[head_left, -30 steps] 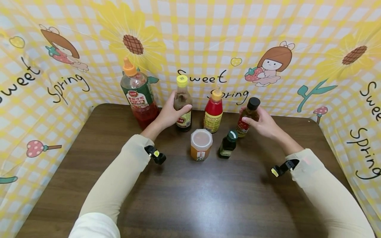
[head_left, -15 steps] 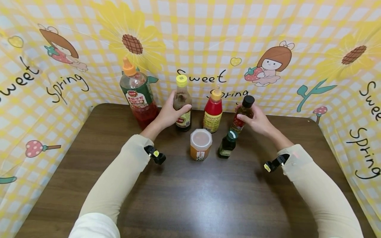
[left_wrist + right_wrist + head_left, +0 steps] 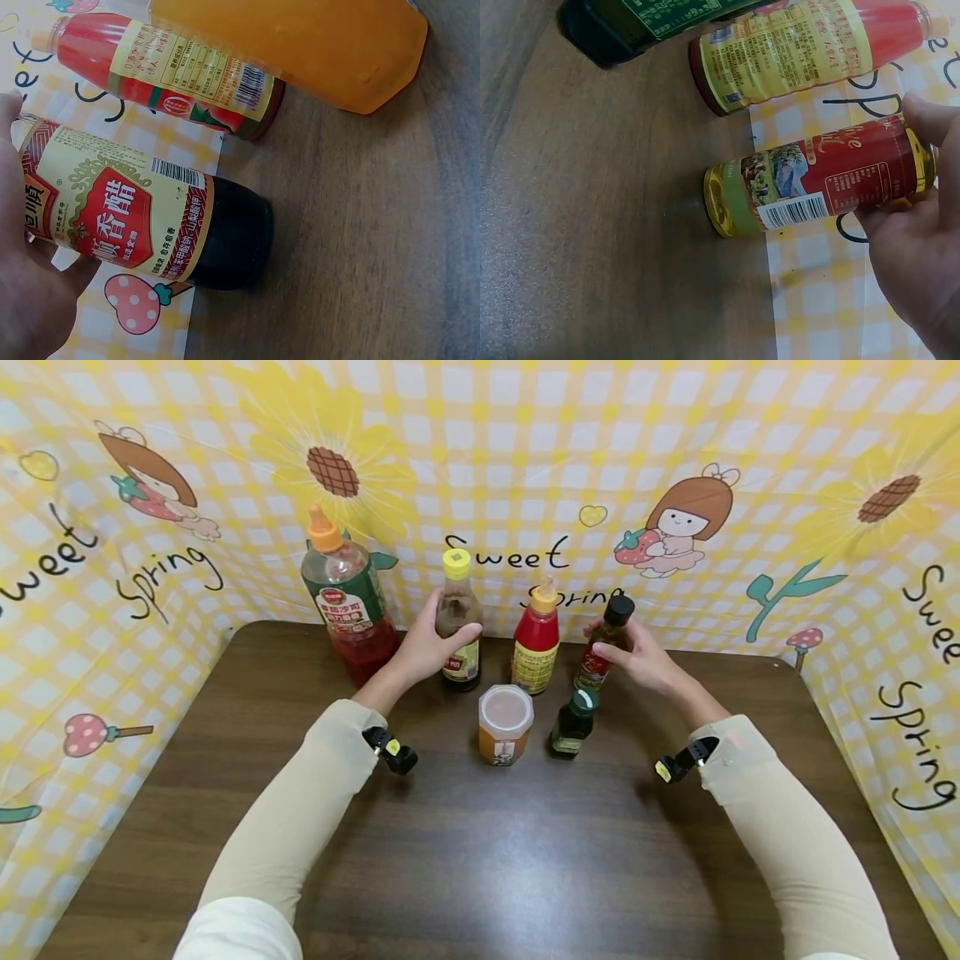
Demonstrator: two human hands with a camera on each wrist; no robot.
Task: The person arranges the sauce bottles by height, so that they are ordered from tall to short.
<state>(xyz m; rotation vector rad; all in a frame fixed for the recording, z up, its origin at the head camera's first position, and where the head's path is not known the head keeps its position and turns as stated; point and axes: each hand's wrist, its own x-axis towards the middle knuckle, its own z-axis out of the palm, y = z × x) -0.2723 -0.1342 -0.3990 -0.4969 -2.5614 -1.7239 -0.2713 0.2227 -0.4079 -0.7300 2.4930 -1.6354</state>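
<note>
In the head view my left hand (image 3: 423, 652) grips a dark vinegar bottle (image 3: 462, 667) with a yellow cap, upright near the back of the table. Its red and cream label faces the left wrist view, where the vinegar bottle (image 3: 120, 202) has its lower part uncovered. My right hand (image 3: 651, 662) holds an olive oil bottle (image 3: 595, 662) with a black cap and red label round its upper part. Between the two hands stands a red squeeze bottle (image 3: 536, 647) with an orange-yellow cap, close beside the olive oil. I cannot tell whether the olive oil bottle's base touches the table.
A large ketchup bottle (image 3: 348, 602) with an orange nozzle stands left of my left hand. In front are an orange octagonal jar (image 3: 504, 739) with a pale lid and a small dark green bottle (image 3: 573, 724). A yellow checked cloth (image 3: 510, 460) hangs behind the brown table (image 3: 480, 860).
My right hand has moved left with the olive oil bottle, bringing it closer to the red squeeze bottle. My left hand stays on the vinegar bottle.
</note>
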